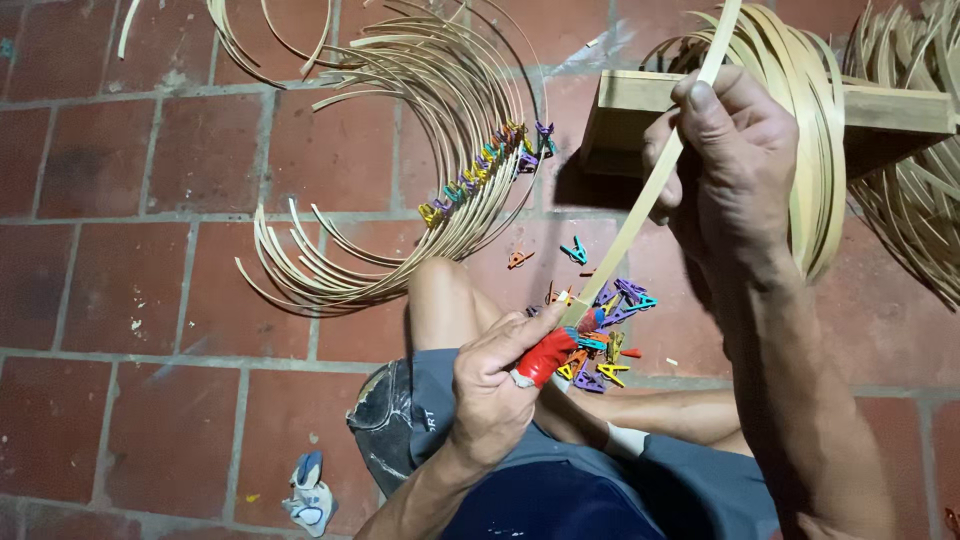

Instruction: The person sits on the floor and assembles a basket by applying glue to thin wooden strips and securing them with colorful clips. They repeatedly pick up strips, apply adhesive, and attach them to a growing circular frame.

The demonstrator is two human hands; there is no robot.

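A long bamboo strip [640,215] ran diagonally from the lower middle of the frame up to the top edge, right of centre. The left hand [495,385] pinched its lower end between thumb and fingers, the thumb wrapped in red tape [545,355]. The right hand [725,160], higher and to the right, was closed around the strip's upper stretch, thumb pressed along it.

Just beneath the lower end of the strip, a heap of small coloured plastic clips [605,335] lay on the brick floor [130,290], with a few stray clips [573,250] a little above it. The person's bare knee [445,295] and grey shorts [660,480] filled the bottom centre.

In the upper middle, a fan of curved bamboo strips [400,200] rested on the floor, a row of coloured clips [485,160] clamped along its right side. Behind the right hand, in the upper right, a wooden block [890,108] carried a bundle of bamboo hoops [815,120], with more loose strips [920,200] at the right edge. A crumpled white and blue cloth [308,492] lay in the lower left.
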